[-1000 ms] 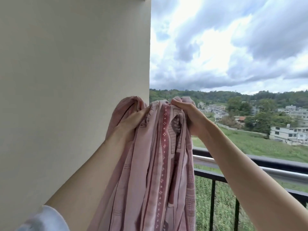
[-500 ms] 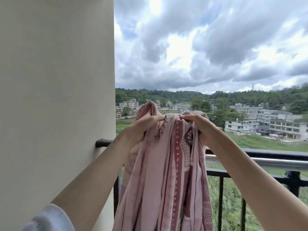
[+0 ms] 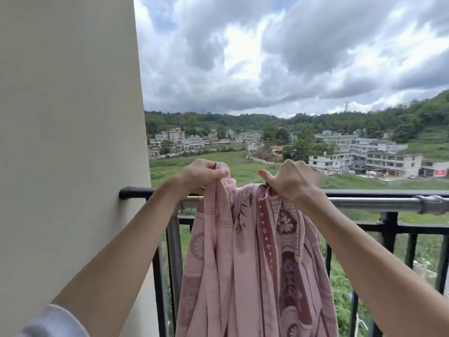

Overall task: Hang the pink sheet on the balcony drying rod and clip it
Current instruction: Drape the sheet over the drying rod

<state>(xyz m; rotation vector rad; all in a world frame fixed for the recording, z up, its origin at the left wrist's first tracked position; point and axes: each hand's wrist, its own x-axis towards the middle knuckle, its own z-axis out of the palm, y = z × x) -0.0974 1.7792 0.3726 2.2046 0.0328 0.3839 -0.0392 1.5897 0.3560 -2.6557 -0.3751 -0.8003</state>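
Both hands, left hand (image 3: 202,175) and right hand (image 3: 292,181), pinched the bunched top edge of the pink sheet (image 3: 252,263) just above the drying rod (image 3: 364,203); it looked soft and limp, best held at the edge.

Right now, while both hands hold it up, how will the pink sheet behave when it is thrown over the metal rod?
The pink sheet looks floppy: it hangs in long folds below the left hand and the right hand. It will probably drape over the metal rod rather than keep a shape. The rod looks smooth, so the sheet may slide off if unclipped.
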